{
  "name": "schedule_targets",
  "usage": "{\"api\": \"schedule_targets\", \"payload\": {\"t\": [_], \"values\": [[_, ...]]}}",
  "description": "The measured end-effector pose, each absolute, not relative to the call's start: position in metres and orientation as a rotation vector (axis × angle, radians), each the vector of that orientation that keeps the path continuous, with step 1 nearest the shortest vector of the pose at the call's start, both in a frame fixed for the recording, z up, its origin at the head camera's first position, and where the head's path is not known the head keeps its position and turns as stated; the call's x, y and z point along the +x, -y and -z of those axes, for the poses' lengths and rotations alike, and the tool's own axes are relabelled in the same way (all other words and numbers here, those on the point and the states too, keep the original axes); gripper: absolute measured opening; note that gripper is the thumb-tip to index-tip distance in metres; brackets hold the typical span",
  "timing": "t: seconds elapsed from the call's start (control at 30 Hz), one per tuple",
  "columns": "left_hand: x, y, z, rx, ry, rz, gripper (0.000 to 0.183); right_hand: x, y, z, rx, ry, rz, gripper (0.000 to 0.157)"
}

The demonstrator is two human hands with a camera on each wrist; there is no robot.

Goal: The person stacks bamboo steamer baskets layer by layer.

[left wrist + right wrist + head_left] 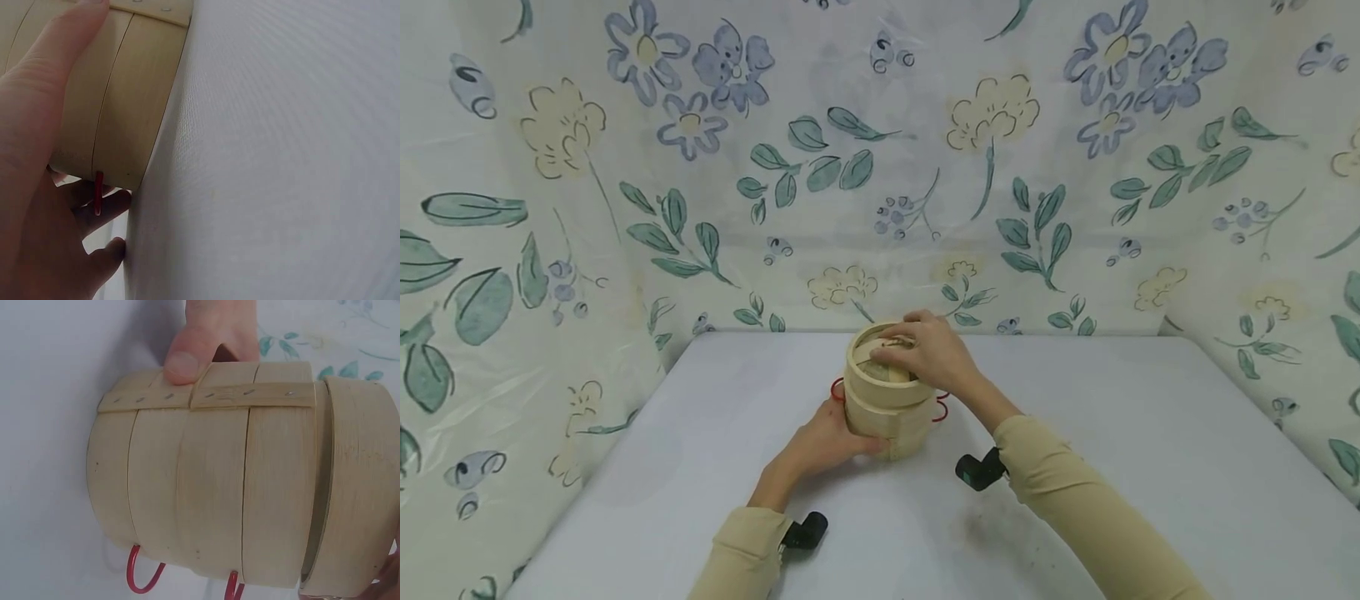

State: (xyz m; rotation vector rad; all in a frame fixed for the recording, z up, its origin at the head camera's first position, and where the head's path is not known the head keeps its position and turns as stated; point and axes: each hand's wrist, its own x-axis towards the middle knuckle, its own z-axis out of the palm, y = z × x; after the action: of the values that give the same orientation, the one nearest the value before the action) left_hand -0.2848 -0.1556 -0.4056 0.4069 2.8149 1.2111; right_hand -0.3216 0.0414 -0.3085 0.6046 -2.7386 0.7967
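Note:
A round bamboo steamer [904, 433] of stacked baskets stands on the white table, with red loops [942, 410] at its sides. Its lid [880, 390] sits at the top; in the right wrist view a dark gap shows between the lid [362, 481] and the upper basket [281, 487]. My left hand [823, 437] grips the baskets from the left, thumb across the front, fingers partly hidden behind. In the left wrist view its fingers lie near a red loop [98, 194]. From above, my right hand [936, 350] holds the lid by its top, where the fingers partly cover the handle.
The white table [1112, 433] extends around the steamer on all sides. Behind it and at both sides hangs a flowered cloth [880, 167]. Black devices [981, 469] are strapped at both wrists.

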Motion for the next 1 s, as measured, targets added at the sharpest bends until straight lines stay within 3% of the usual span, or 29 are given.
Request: {"api": "schedule_targets", "payload": {"t": [1.0], "values": [[-0.285, 0.155, 0.404, 0.384, -2.788, -1.224, 0.096, -0.315, -0.034, 0.321, 0.575, 2.685, -0.856, 0.046]]}}
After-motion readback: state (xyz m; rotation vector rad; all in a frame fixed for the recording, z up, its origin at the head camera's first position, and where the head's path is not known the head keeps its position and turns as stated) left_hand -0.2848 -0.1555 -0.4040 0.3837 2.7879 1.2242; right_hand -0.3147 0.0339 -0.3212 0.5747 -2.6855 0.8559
